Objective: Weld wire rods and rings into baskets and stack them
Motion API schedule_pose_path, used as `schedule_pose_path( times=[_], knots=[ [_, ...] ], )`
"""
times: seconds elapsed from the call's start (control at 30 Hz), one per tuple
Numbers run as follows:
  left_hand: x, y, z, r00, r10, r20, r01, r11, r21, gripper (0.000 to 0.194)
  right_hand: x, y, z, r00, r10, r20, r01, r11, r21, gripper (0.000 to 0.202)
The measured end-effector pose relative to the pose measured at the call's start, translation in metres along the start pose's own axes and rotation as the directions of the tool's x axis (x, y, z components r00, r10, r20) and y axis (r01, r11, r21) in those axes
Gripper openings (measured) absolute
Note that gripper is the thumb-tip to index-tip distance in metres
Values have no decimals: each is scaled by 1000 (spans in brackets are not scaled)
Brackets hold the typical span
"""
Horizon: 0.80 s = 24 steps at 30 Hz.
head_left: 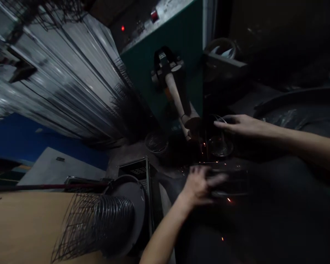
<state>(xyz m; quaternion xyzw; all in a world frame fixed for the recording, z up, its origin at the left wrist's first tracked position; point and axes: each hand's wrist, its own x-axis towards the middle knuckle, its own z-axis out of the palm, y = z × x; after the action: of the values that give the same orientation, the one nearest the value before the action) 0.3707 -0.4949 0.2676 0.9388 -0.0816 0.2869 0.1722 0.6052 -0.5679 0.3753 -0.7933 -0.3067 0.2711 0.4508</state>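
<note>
My left hand (196,187), blurred by motion, is closed on the near side of a dark wire frame (243,193). The frame lies low in front of my body, its far parts lost in shadow. My right hand (235,124) pinches a thin bent wire (219,118) between thumb and fingers, above a round clear container (221,146). Just left of that hand, the pale cylindrical arm of a spot welder (176,91) slants down. Orange sparks (204,144) glow beneath its tip, and a few more fall beside the frame.
Stacked round wire pieces (110,216) stand at lower left by a tan board (24,223). Behind them are a dark crate (147,183) and a wire-filled tub (156,142). The green machine body (143,69) rises ahead. A large dark basin (297,110) is at right.
</note>
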Motion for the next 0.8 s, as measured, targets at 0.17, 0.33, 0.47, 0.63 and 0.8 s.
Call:
schedule_pose_path(
  times=[0.17,0.33,0.47,0.63,0.8],
  knots=[
    [10,52,-29,971,-73,-228,55,995,-84,59,-76,28,-48,984,-171,58,179,874,-452,38],
    [22,43,-63,719,-685,-114,545,659,-519,55,-83,44,-51,922,-376,90,380,841,-386,21],
    [28,79,-51,672,-720,176,586,370,-721,50,-39,64,-6,920,-346,182,385,883,-267,19],
    [48,106,4,620,-680,390,649,166,-742,56,8,74,43,893,-363,267,428,868,-253,26],
    [54,87,20,577,-755,312,636,175,-752,53,20,74,34,873,-407,267,483,793,-372,38]
  ],
)
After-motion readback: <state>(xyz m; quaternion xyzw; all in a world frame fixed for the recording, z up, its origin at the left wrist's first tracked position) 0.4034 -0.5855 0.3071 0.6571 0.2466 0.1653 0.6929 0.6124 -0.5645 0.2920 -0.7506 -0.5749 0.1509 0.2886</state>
